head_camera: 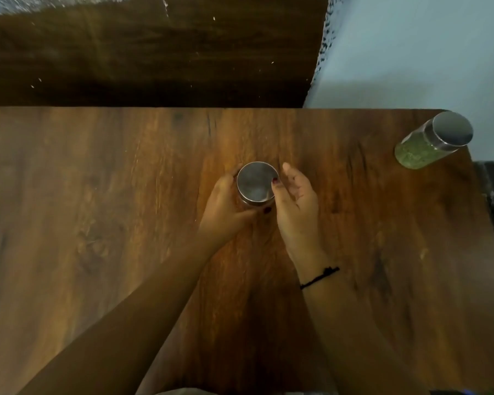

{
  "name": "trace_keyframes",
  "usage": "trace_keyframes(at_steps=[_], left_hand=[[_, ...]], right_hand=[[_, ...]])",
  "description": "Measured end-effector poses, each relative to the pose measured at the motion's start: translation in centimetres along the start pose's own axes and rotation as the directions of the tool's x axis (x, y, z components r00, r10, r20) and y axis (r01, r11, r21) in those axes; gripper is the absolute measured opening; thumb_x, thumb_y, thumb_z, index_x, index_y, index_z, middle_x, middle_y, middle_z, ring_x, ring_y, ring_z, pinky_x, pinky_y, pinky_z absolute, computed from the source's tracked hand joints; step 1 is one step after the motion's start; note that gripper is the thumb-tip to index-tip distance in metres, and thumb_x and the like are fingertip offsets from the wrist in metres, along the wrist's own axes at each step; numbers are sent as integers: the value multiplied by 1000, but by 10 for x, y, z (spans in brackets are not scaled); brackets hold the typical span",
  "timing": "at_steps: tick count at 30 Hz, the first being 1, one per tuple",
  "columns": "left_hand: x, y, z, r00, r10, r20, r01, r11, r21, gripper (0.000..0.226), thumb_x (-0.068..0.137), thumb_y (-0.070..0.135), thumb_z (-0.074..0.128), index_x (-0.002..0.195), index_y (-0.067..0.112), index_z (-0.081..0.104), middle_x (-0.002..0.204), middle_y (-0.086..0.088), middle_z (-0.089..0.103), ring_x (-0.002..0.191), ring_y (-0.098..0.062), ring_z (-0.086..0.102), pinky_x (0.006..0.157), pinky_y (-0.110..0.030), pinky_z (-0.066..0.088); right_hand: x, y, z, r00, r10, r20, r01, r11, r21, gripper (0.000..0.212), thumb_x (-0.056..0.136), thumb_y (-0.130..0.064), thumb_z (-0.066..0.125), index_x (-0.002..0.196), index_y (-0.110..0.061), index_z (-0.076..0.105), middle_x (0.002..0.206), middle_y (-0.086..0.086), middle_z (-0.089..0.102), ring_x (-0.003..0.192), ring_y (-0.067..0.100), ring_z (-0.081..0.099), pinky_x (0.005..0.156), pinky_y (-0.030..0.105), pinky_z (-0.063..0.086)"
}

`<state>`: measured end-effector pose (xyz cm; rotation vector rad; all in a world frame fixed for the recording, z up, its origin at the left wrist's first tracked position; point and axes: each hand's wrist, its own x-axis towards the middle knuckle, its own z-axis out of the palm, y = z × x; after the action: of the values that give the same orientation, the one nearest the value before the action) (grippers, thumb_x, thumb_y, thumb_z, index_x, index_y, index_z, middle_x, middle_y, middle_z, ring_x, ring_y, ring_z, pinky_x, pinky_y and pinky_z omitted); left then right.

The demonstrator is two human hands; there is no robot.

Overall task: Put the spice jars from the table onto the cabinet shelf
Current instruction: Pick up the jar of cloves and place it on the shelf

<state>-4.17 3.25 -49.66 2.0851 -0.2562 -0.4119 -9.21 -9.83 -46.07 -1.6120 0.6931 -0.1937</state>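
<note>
Two bare forearms are stretching forward from the bottom edge over the wooden table, and a black thread bracelet is circling the right wrist. At their ends, the left hand is gripping the steel-lidded jar: its fingers are curling round the far-left side of the jar's body, and its thumb, with a dark red nail, is closing on the near side. This jar is standing upright on the table, seen from straight above, so its lid is hiding the contents. The right hand is hovering just beside the jar with its fingers loosely spread and gripping nothing; only its thumb tip is touching the right rim of the lid. Well away to the right of the right fingertips and further from the person, the green-spice jar is standing at the table's far right corner, clear of both hands, its steel lid on. Beyond all the fingertips, past the table's far edge, a dark wooden panel is meeting a pale blue wall.
</note>
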Motion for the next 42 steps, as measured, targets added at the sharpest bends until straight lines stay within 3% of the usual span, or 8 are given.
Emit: trace_keyframes(at_steps=[10,15,23,30,34,36,38,42], left_hand=[[5,6,-18,998,-28,54,34,993,-117,85,61,59,78,134,23,51,131,7,59,120,-10,56,99,-30,51],[-3,40,-61,996,-47,78,77,894,-441,62,80,41,76,133,19,52,123,0,65,111,-14,66,96,-42,56],[-29,104,-103,983,170,75,-107,848,-520,21,102,33,47,117,22,55,104,16,72,99,-4,69,79,-18,54],[-46,133,-115,944,322,69,-227,788,-572,58,87,61,53,128,20,54,122,3,67,117,-19,64,94,-33,55],[-56,158,-122,940,336,51,-213,701,-680,63,82,65,60,120,15,59,110,1,71,104,-17,67,85,-29,56],[-61,171,-124,933,350,82,-179,652,-737,54,81,61,64,112,17,67,101,2,72,96,-13,68,80,-26,55],[-64,181,-125,908,402,121,-179,631,-755,39,83,56,64,104,24,75,97,8,74,93,-7,69,79,-21,55],[-66,199,-129,924,375,74,-233,706,-669,50,85,63,58,114,24,70,108,-1,73,102,-16,69,85,-30,57]], right_hand=[[-6,-3,-7,997,71,24,-72,996,52,37,100,-39,47,136,-29,53,131,-15,57,122,6,56,101,32,50],[-15,-26,-19,997,73,24,-76,982,175,38,103,-39,42,133,-20,56,127,-5,64,116,9,61,106,41,47],[-46,-54,-6,981,-31,191,-17,970,244,48,92,-54,48,128,-23,58,124,-2,65,113,15,64,100,46,51],[-70,-81,-7,958,-183,219,98,931,351,100,68,-80,60,126,1,52,115,13,64,99,21,66,79,29,54],[-78,-101,-15,942,-90,322,-83,871,484,55,75,-74,49,97,-30,75,109,6,73,108,25,68,98,46,50],[-84,-109,-18,933,-40,358,-153,855,495,53,72,-65,47,88,-23,75,99,6,76,104,29,68,99,48,50],[-89,-118,-19,923,-94,374,-124,846,519,56,74,-62,56,95,-13,68,92,3,76,94,27,69,85,37,58],[-97,-141,-25,912,-239,333,-17,789,615,101,52,-66,84,125,-4,53,119,17,65,110,37,63,93,54,52]])
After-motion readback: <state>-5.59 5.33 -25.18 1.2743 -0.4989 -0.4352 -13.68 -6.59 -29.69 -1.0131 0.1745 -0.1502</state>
